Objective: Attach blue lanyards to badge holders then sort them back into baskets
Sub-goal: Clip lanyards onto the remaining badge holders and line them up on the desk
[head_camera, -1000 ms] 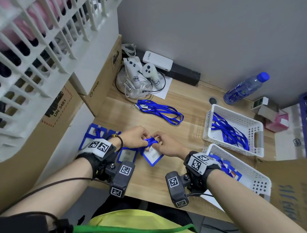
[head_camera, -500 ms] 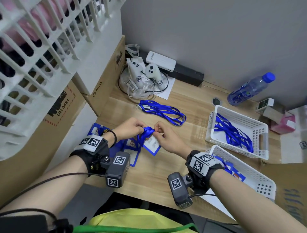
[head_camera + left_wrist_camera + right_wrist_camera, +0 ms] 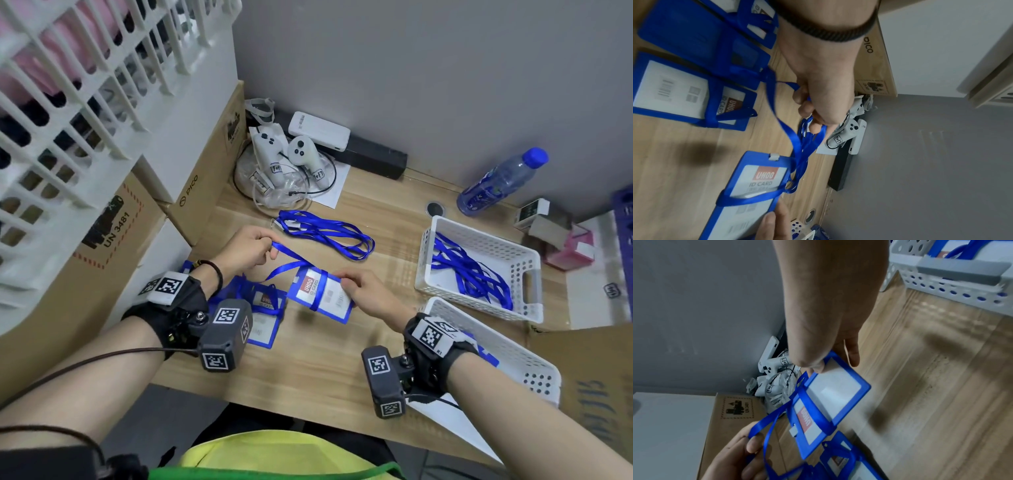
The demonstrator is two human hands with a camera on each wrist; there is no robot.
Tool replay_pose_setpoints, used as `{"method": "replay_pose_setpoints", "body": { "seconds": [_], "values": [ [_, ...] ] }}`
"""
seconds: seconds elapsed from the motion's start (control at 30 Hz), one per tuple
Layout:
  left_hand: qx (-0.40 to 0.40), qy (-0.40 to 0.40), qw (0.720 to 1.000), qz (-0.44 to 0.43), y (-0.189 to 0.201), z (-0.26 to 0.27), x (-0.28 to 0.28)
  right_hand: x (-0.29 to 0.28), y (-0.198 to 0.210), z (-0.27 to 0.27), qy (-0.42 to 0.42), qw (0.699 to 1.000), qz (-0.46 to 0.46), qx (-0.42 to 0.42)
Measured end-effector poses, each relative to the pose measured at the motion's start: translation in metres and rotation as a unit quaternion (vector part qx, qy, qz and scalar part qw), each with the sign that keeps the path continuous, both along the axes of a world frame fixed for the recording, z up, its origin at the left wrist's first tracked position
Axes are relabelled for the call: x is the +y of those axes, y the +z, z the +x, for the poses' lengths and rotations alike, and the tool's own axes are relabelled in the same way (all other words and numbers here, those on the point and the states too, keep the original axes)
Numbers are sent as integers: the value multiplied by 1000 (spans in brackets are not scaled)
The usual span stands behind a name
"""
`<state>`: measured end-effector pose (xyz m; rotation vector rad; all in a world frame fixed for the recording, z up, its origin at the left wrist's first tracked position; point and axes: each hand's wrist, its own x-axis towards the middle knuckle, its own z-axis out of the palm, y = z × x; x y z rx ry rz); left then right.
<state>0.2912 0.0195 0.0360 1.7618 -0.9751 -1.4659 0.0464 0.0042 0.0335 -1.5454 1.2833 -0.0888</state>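
My right hand (image 3: 346,281) pinches the edge of a blue badge holder (image 3: 320,294) with a red UHOO card, held just above the wooden desk (image 3: 308,359). A blue lanyard (image 3: 291,257) is wrapped once round the holder and runs up and left to my left hand (image 3: 270,248), which grips its loop between curled fingers (image 3: 813,113). In the right wrist view the thumb sits on the holder (image 3: 830,395). Several more blue holders (image 3: 263,311) lie on the desk under my left wrist. A loose lanyard bundle (image 3: 325,236) lies beyond the hands.
A white basket (image 3: 527,274) of lanyards stands at the right. A nearer white basket (image 3: 513,356) with finished badges sits under my right wrist. Cardboard boxes (image 3: 202,192) line the left; white controllers (image 3: 284,161) and a water bottle (image 3: 496,185) stand by the wall.
The hands have drawn apart. My left hand pulled the lanyard up and left, and my right hand carried the holder to the right, so the strap now stretches between them.
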Motion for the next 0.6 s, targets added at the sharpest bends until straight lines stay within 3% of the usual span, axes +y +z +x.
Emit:
{"method": "replay_pose_setpoints", "body": {
  "seconds": [0.1,0.27,0.5,0.6],
  "values": [
    [-14,-5,1000,-15,-2,-1,-5,-1,-1,-9,-12,1000,5,26],
    [-59,-3,998,-13,-8,-1,-14,-2,3,-27,-105,994,29,28],
    [50,-214,975,-15,22,-61,-23,-10,25,-30,-121,993,-2,-3],
    [34,-299,951,-67,28,-93,-25,-13,31,-30,-103,994,-30,33]
  ]
}}
